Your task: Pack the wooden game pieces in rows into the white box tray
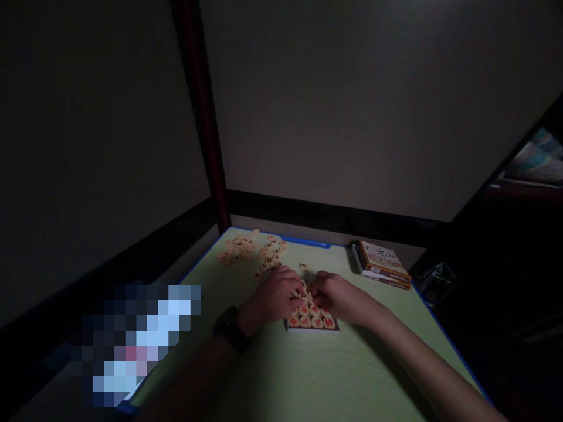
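Round wooden Chinese chess pieces (pixel 316 322) with red characters lie in rows in a shallow box (pixel 313 332) in front of me. My left hand (pixel 276 295), a dark watch (pixel 231 329) on its wrist, reaches over the box's left side. Its fingers are curled in a pinch at pieces with dark characters near the far end. From the right, my right hand (pixel 331 294) has closed its fingertips on a piece beside them. The hands partly hide the far rows.
Loose pieces lie in a spread pile (pixel 237 249) at the far left of the green table (pixel 264 375). A single piece (pixel 303 266) lies beyond the hands. Stacked flat boxes (pixel 383 262) sit at the far right. A pixelated bright patch (pixel 153 334) borders the left edge; walls stand behind.
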`<state>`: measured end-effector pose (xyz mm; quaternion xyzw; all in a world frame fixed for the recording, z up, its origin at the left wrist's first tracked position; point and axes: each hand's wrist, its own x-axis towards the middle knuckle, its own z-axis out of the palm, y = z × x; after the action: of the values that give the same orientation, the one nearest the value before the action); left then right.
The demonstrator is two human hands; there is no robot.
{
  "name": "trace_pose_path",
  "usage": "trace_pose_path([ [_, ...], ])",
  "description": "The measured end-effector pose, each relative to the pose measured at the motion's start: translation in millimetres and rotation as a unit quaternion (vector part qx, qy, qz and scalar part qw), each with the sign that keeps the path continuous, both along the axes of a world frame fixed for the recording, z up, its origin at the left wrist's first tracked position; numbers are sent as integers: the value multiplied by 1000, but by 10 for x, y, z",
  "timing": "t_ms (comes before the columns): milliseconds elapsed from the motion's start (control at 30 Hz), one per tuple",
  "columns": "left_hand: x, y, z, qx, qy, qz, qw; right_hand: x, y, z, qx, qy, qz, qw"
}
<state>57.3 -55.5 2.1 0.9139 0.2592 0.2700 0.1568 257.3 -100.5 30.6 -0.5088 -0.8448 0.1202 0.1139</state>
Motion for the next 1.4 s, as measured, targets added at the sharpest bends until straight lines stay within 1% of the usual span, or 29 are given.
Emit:
trace_pose_path([
  [100, -43, 39, 48, -3, -39, -3, 999, 11, -7, 17, 4, 6, -3, 1000],
  [167, -109, 121, 85, -2, -67, 27, 997, 28, -17, 47, 6, 10, 1, 1000],
  [200, -157, 177, 99, 1, -77, 62, 995, 39, -21, 67, 7, 12, 4, 1000],
  [267, -274, 308, 111, 10, -78, 152, 985, 61, -23, 108, 13, 17, 8, 1000],
  [333, -404, 434, 99, -13, -62, 231, 971, 79, -18, 143, 20, 26, 6, 999],
  [367, -466, 487, 87, -32, -51, 259, 964, 85, -13, 155, 24, 31, 4, 999],
  [433, -568, 561, 57, -52, -14, 280, 958, 92, -2, 165, 29, 35, 0, 999],
  [533, -645, 597, 20, -50, 35, 280, 958, 93, 12, 158, 31, 38, -2, 999],
  [700, -644, 570, 7, -69, 93, 262, 958, 97, 11, 152, 31, 67, 3, 997],
  [800, -632, 565, 17, -73, 118, 258, 956, 112, 22, 172, 34, 71, -3, 997],
  [900, -637, 579, 27, -86, 128, 261, 953, 113, 105, 201, 33, 79, -13, 996],
  [1033, -665, 609, 19, -92, 123, 273, 950, -27, 396, 214, 33, 67, -18, 997],
  [1200, -663, 634, -30, -43, 105, 302, 947, -402, 947, 227, 28, -11, 0, 1000],
  [1300, -641, 655, -84, -4, 68, 279, 958, -505, 1222, 298, 6, -103, -9, 995],
  [1400, -623, 683, -133, 27, 39, 240, 970, -450, 1321, 374, -38, -185, -44, 981],
])
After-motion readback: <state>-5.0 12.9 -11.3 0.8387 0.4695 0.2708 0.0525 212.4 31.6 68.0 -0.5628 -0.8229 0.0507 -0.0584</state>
